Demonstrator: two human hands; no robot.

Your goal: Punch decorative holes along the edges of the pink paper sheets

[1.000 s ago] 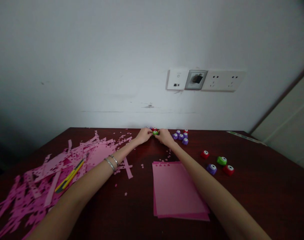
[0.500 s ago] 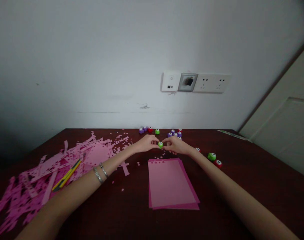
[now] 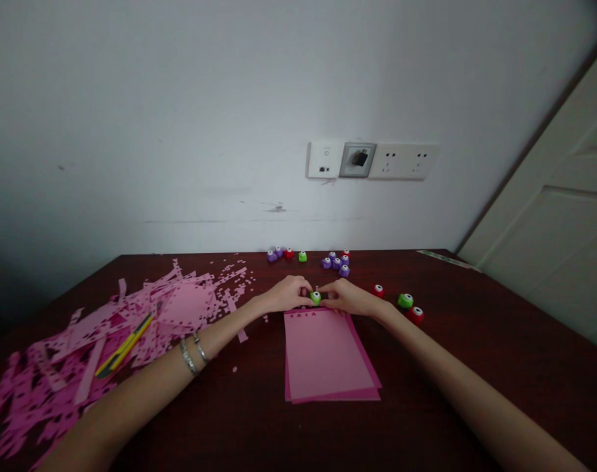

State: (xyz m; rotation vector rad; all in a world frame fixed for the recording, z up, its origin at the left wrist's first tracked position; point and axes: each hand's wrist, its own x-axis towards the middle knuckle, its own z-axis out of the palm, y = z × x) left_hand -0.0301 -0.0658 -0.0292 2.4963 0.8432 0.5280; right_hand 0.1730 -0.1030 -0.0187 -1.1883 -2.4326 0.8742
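Observation:
A small green craft punch (image 3: 316, 298) with a white button sits between my two hands at the top edge of a pink paper stack (image 3: 330, 357). My left hand (image 3: 287, 294) is closed on the punch's left side, two bracelets on that wrist. My right hand (image 3: 348, 297) closes on its other side. A short row of small punched holes runs along the paper's top left edge. The lower sheets are darker pink and jut out at the right and bottom. How far the punch reaches over the paper's edge is hard to see.
A heap of cut pink paper strips (image 3: 82, 347) covers the left, with a yellow utility knife (image 3: 125, 346) on it. Several purple punches (image 3: 336, 263) stand near the wall; red (image 3: 416, 315) and green punches (image 3: 405, 301) lie at right. Tiny paper cutouts are scattered about.
Both hands have brought the green punch down from above the paper to its top edge. The view has shifted slightly.

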